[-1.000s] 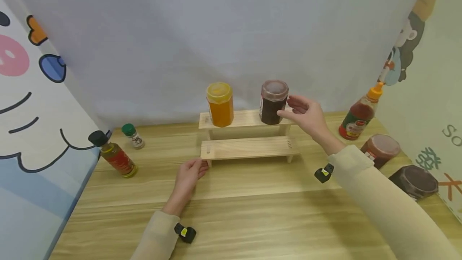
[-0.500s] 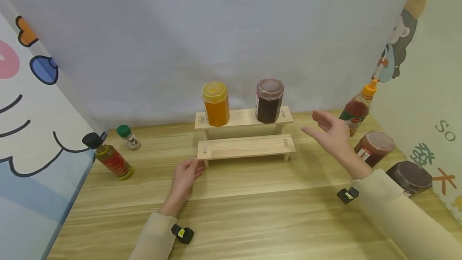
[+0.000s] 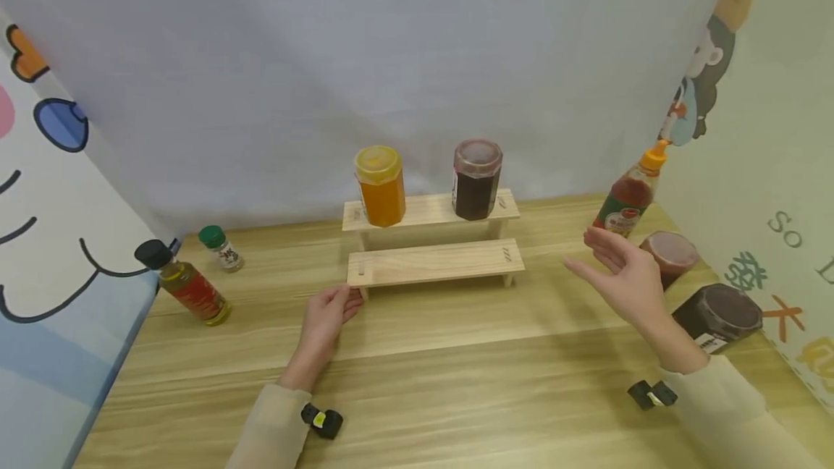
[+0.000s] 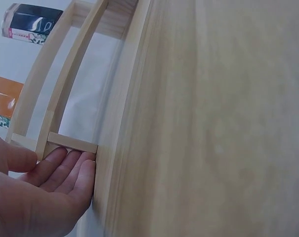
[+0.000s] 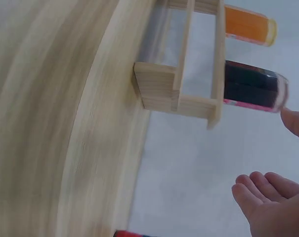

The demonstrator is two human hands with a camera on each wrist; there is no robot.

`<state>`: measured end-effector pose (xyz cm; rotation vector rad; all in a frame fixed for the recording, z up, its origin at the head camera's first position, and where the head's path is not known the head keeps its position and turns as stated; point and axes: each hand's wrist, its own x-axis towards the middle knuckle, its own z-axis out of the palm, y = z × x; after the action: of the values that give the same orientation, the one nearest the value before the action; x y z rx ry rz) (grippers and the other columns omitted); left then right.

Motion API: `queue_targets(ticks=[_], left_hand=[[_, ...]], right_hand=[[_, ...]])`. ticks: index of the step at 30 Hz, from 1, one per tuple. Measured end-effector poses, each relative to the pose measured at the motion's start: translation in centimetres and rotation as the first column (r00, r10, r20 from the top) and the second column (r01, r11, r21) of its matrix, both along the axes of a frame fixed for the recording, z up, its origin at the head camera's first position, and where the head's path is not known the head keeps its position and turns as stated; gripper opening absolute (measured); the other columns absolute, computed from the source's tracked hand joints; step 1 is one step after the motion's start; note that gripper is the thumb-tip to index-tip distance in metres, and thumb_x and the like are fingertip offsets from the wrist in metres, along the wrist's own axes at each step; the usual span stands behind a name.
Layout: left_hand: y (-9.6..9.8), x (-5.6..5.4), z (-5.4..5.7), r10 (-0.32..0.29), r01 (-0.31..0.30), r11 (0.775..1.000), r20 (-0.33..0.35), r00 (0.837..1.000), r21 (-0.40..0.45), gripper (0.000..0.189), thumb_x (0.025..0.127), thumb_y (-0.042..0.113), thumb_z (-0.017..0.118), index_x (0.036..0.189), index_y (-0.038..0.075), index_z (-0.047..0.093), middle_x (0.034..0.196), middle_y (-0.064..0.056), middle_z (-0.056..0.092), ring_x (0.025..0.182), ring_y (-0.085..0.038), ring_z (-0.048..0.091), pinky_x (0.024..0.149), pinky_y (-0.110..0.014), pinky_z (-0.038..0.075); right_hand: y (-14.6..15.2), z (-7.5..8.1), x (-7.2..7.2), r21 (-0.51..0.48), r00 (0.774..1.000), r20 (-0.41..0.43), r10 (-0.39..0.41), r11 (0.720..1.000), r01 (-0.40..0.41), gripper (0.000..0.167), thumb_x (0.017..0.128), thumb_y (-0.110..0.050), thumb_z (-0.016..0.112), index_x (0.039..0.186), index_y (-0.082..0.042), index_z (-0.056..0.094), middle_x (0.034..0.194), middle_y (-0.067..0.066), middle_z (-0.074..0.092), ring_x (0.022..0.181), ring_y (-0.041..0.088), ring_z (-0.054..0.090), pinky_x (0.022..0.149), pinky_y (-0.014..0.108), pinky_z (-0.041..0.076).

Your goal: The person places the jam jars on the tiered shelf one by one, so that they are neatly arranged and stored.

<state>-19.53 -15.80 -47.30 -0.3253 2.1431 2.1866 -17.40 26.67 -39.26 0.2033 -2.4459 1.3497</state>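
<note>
My left hand [image 3: 326,313] is at the left front corner of a two-tier wooden rack [image 3: 436,263]. In the left wrist view its fingers [image 4: 65,170] curl against the rack's leg, and the thumb lies at the shelf's corner. On the upper tier stand an orange jam jar [image 3: 381,190] at the left and a dark jam jar [image 3: 476,183] at the right. Right of the rack, my right hand [image 3: 625,281] is in the air, holding nothing, with thumb and fingers spread apart. It partly covers a reddish jam jar [image 3: 671,252] and the base of a sauce bottle [image 3: 628,197].
Another dark jar [image 3: 717,315] stands at the right edge of the table [image 3: 443,382]. An oil bottle [image 3: 189,288] and a small green-capped shaker [image 3: 221,248] stand at the left. A pale backdrop and printed side panels enclose the table.
My right hand has left the dark jar on the upper tier and moved right and toward me, empty. The left hand stays at the rack's corner. The head view has shifted slightly.
</note>
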Motion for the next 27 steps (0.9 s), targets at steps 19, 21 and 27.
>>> queue_targets(ticks=[19, 21, 27], left_hand=[[0.1, 0.0, 0.2, 0.002, -0.002, 1.000, 0.009, 1.000, 0.027, 0.036, 0.104, 0.009, 0.039, 0.123, -0.019, 0.049, 0.120, -0.033, 0.054, 0.111, -0.035, 0.056, 0.096, -0.039, 0.046], [0.1, 0.0, 0.2, 0.001, -0.002, 1.000, 0.011, 1.000, 0.027, 0.036, 0.104, 0.009, 0.039, 0.123, -0.019, 0.049, 0.120, -0.033, 0.054, 0.111, -0.036, 0.055, 0.096, -0.039, 0.046], [0.1, 0.1, 0.1, 0.004, -0.004, 1.000, 0.014, 1.000, 0.021, 0.036, 0.104, 0.010, 0.040, 0.124, -0.019, 0.049, 0.120, -0.033, 0.054, 0.112, -0.036, 0.055, 0.095, -0.038, 0.046]], right_hand=[[3.7, 1.1, 6.8, 0.010, 0.944, -0.150, -0.295, 0.954, 0.300, 0.063, 0.068, 0.004, 0.084, 0.126, 0.000, 0.060, 0.123, 0.014, 0.061, 0.111, 0.000, 0.054, 0.091, 0.011, 0.042], [4.2, 1.1, 7.2, -0.002, 0.932, -0.137, -0.335, 0.941, 0.338, 0.064, 0.068, 0.005, 0.084, 0.127, -0.001, 0.060, 0.125, 0.012, 0.060, 0.112, 0.002, 0.054, 0.091, 0.012, 0.042], [5.8, 0.8, 8.0, 0.007, 0.896, -0.177, -0.407, 0.910, 0.415, 0.067, 0.069, 0.005, 0.083, 0.130, -0.003, 0.058, 0.127, 0.009, 0.059, 0.116, 0.003, 0.051, 0.097, 0.016, 0.040]])
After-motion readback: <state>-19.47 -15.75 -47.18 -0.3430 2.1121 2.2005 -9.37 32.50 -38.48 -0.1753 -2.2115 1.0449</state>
